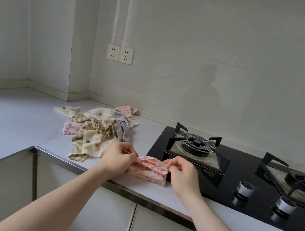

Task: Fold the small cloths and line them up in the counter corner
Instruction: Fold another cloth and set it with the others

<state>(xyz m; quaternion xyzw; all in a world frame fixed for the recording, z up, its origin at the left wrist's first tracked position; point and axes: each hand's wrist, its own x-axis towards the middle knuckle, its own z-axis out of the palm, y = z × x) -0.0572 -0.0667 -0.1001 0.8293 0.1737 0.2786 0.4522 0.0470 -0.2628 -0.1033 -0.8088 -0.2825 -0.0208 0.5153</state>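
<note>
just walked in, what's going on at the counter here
A person is folding a pink dotted cloth near the counter's front edge, beside the gas hob. The left hand and right hand each pinch one end of it. A heap of unfolded cloths lies behind, toward the wall.

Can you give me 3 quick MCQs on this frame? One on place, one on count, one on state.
1. Where does the cloth pile lie?
A. left of the hob
B. on a burner
C. on the floor

2. How many knobs show on the hob?
A. one
B. two
C. four

3. What is happening to the pink cloth?
A. lying untouched
B. pinched by both hands
C. held by one hand

Answers: 1 A, it sits on the counter; 2 B, two knobs along the front; 3 B, left hand and right hand pinch its ends.
</note>
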